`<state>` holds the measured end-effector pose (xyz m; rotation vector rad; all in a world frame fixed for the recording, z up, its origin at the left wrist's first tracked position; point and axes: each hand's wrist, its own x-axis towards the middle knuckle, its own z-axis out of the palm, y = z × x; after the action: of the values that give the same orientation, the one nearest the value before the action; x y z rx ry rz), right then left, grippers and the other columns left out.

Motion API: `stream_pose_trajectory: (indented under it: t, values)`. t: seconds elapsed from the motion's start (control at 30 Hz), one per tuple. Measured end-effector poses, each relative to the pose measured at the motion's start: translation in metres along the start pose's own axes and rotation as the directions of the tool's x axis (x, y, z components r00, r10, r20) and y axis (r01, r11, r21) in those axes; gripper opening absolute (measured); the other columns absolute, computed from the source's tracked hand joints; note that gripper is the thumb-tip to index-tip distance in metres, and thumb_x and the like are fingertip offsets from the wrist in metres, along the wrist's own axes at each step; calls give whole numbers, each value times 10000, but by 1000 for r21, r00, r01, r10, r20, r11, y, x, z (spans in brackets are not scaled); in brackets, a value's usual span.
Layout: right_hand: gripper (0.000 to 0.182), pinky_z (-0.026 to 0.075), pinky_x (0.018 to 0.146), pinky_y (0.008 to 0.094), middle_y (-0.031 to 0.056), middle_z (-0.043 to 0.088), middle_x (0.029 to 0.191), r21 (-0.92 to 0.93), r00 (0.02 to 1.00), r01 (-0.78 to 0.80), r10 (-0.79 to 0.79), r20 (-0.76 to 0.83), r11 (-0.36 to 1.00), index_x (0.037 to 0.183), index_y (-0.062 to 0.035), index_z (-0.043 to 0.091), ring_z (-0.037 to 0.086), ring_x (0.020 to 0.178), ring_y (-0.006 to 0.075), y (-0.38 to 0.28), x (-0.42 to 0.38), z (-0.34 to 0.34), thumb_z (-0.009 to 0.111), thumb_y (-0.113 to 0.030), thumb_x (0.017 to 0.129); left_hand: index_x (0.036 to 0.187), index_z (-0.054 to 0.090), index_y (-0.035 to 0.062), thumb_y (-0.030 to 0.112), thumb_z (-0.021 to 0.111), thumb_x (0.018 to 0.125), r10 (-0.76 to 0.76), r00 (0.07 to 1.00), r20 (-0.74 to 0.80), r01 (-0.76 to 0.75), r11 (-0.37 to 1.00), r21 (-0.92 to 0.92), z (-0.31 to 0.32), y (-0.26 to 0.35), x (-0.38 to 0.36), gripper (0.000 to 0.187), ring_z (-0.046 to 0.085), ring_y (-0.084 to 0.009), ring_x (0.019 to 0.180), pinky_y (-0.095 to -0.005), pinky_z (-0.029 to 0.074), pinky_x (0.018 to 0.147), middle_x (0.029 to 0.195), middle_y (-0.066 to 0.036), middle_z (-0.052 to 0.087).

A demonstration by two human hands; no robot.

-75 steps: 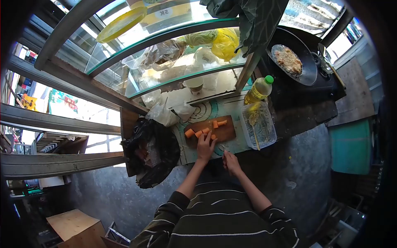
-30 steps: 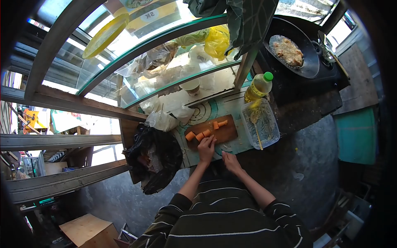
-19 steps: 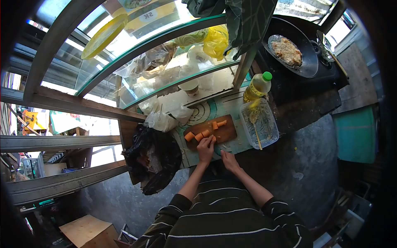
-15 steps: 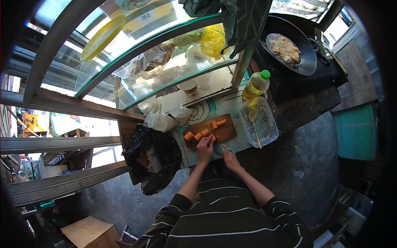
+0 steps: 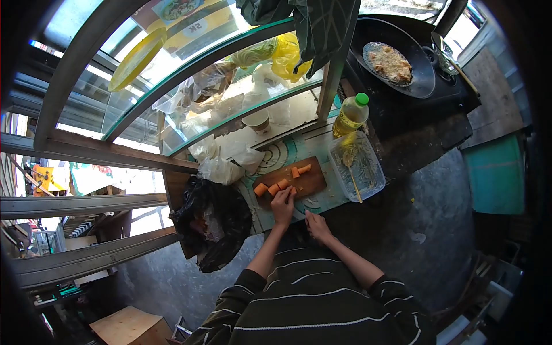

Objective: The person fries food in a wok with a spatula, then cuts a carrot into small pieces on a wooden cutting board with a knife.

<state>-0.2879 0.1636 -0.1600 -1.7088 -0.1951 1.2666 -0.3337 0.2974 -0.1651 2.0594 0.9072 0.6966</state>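
A brown wooden cutting board (image 5: 311, 183) lies on the patterned table cover, with several orange carrot pieces (image 5: 273, 189) along its left side and a few more (image 5: 301, 170) near its upper right. My left hand (image 5: 282, 207) is at the board's lower edge, fingers pinched on a small carrot piece (image 5: 292, 191). Just right of it, off the board's lower edge, my right hand (image 5: 318, 226) is closed round something too small and hidden to make out.
Right of the board stand a clear plastic tub (image 5: 376, 183) with a brush in it and an oil bottle (image 5: 351, 117). Beyond is a black wok (image 5: 422, 75) with fried food. A black plastic bag (image 5: 230, 221) is at the left, a glass case (image 5: 230, 123) behind.
The view has shifted slightly, so most things appear a little further left. My left hand stays at the carrot piece; my right hand is slightly lower and turned a little.
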Motion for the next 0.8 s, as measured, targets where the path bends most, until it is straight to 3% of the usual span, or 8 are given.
stream_pose_trajectory:
  t: [0.37,0.43,0.57,0.63,0.67,0.73,0.8]
  values:
    - [462,340,382,264,23,414,477,-251,974,218,-225,-1,943,605,-37,448,419,397,114,17,23,-1,342,-374,902,905,625,28,97,623,736,26,999,-29,-25,999,21,-1,4,3,183,602,-229,660,-287,455,591,746,-115,599]
    - [464,340,383,281,26,424,489,-384,936,322,-351,-5,865,609,-37,453,429,406,123,21,30,-1,340,-379,902,906,624,26,97,623,737,-53,999,-2,53,998,-33,-1,4,2,184,601,-240,668,-292,454,602,744,-116,599]
    - [454,315,369,287,2,388,481,-301,942,305,-332,-42,904,630,-66,440,381,379,120,21,26,-3,337,-422,892,922,613,2,93,601,756,0,1000,0,0,1000,-24,-3,5,3,190,591,-253,682,-299,456,605,782,-125,596]
    - [440,281,353,270,-22,332,470,31,991,-133,132,30,991,649,-99,416,313,353,104,7,15,-9,343,-467,878,953,598,-6,73,577,770,40,995,93,-44,998,35,-6,2,5,201,585,-276,736,-321,459,644,833,-140,591]
    - [440,281,353,270,-22,332,470,33,991,-130,129,26,991,649,-99,416,313,353,104,4,14,-12,343,-467,878,953,598,-6,73,577,770,45,995,93,-49,998,33,-7,0,7,201,585,-276,736,-321,459,644,833,-140,591]
    - [431,244,342,230,-36,290,467,335,923,-369,298,245,867,654,-123,399,260,344,81,4,12,-17,355,-495,867,985,584,-6,52,553,778,176,976,126,-182,982,40,-9,-1,7,217,572,-298,795,-345,456,691,875,-153,584]
    - [433,250,341,226,-32,300,466,332,937,-339,282,208,880,656,-118,401,277,346,77,4,9,-15,360,-495,866,992,582,-4,52,555,775,158,979,125,-163,986,33,-9,-1,6,226,569,-299,809,-348,454,704,881,-156,583]
